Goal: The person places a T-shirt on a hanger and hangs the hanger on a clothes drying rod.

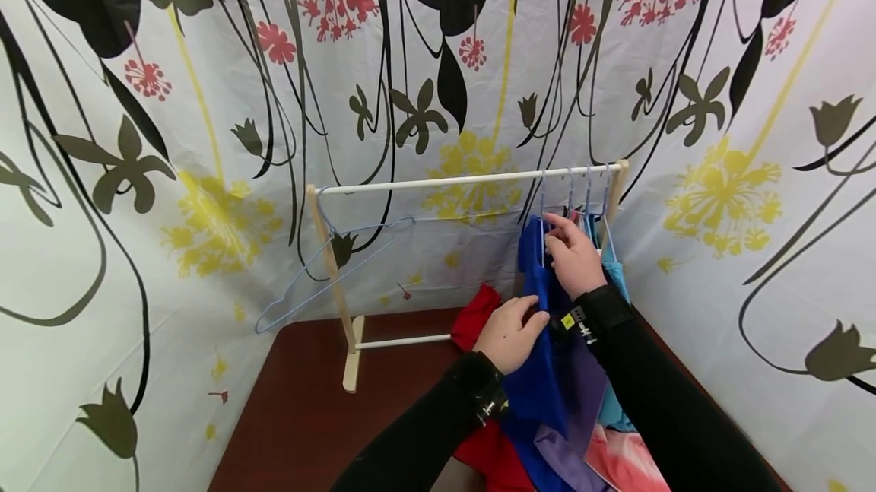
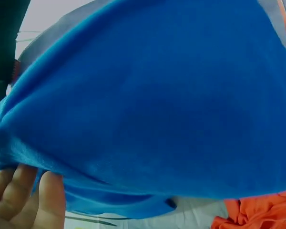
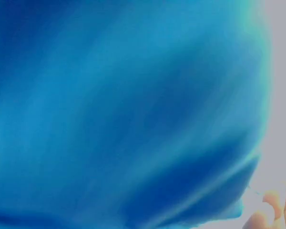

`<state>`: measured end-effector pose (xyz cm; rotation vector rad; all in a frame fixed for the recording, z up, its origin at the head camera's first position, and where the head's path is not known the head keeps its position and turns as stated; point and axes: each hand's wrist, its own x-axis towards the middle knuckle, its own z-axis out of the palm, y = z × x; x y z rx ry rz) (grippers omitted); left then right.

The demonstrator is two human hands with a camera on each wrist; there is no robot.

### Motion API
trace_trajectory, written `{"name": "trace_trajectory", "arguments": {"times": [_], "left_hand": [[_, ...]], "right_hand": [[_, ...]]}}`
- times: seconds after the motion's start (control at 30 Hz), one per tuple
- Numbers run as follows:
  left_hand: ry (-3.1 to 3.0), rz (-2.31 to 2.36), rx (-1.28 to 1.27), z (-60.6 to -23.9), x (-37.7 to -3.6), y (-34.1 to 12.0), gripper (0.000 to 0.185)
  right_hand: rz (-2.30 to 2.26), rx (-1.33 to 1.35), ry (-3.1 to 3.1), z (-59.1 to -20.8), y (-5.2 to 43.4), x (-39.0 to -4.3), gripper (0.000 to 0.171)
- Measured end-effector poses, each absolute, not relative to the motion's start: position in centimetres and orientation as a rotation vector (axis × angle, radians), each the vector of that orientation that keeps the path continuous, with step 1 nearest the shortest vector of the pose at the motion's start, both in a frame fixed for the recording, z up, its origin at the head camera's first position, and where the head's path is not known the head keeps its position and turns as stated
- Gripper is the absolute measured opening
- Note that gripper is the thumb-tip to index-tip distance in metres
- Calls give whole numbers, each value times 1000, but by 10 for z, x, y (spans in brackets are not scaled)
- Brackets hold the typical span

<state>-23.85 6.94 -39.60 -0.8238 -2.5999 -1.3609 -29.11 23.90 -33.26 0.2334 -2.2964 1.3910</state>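
A bright blue shirt (image 1: 530, 378) hangs from a hanger (image 1: 543, 207) on the right part of a small clothes rack's rail (image 1: 438, 182). My left hand (image 1: 509, 334) holds the shirt's left edge between thumb and fingers; in the left wrist view its fingertips (image 2: 24, 183) meet a fold of the blue cloth. Higher up, my right hand (image 1: 576, 258) pinches the hanger near the shirt's neckline, thumb and forefinger close together. Blue cloth fills most of the right wrist view, with curled fingers (image 3: 274, 207) at the lower right corner; their exact contact is hidden there.
An unloaded light-blue hanger (image 1: 335, 271) hangs at the rail's left end. More hangers (image 1: 588, 192) with clothes crowd the right end. Red cloth (image 1: 475, 317), purple cloth (image 1: 582, 393) and pink-white cloth (image 1: 626, 458) lie around the brown table (image 1: 301, 401). A flowered curtain (image 1: 411, 96) surrounds it.
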Motion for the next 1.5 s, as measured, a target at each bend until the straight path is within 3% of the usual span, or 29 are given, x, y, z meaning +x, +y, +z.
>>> {"name": "trace_trajectory", "arguments": {"times": [0.37,0.77,1.2,1.5], "left_hand": [[-2655,-1259,-891,-403,-234,36,40],[-2762,-1034,-852,-421,-234,-3,39],[-2586,-839,-571,-439,-244,-124,45],[-2449,-642,-404,-439,-259,-194,61]], "right_hand": [[1791,505,-2266,-328,180,-266,47],[1654,426,-2367,-356,154,-253,41],[1360,302,-2441,-438,147,-259,41],[1369,239,-2426,-472,156,-271,40]]}}
